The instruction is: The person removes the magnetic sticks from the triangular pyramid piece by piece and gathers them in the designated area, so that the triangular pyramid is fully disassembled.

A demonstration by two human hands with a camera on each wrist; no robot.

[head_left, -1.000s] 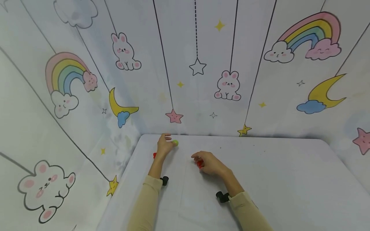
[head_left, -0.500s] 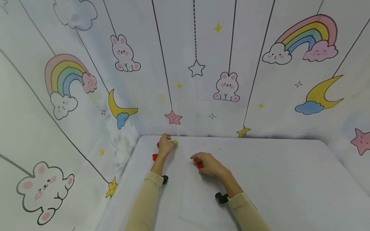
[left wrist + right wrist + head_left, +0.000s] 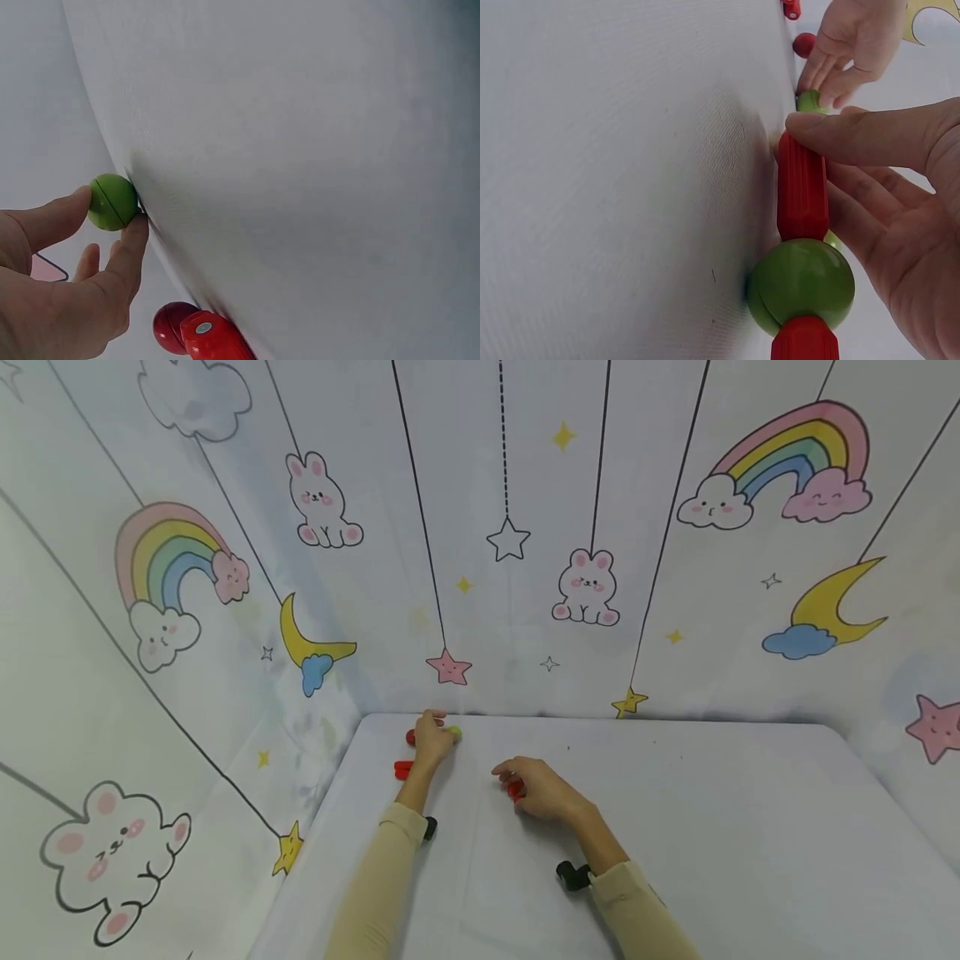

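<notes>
At the far left of the table, my left hand (image 3: 433,742) pinches a small green ball (image 3: 112,202) between thumb and fingertips, right at the white cloth. Just left of that hand are a dark red ball (image 3: 410,737) and red rods (image 3: 403,770); the left wrist view shows the ball against a rod's end. My right hand (image 3: 546,789), nearer the middle, holds a grooved red rod (image 3: 802,191) with the thumb on its upper end and fingers behind. Below that rod a larger-looking green ball (image 3: 801,285) joins it to another red rod (image 3: 805,343), cut off by the frame.
The white cloth-covered table (image 3: 712,827) stretches far to the right of both hands. Behind it rises a backdrop (image 3: 525,635) printed with rabbits, stars and rainbows. Black wrist cameras (image 3: 573,875) sit at both cuffs.
My left hand has shifted slightly right and toward me, uncovering the red ball and more of the red rods. The right hand stays nearly still. The head view has tilted a little.
</notes>
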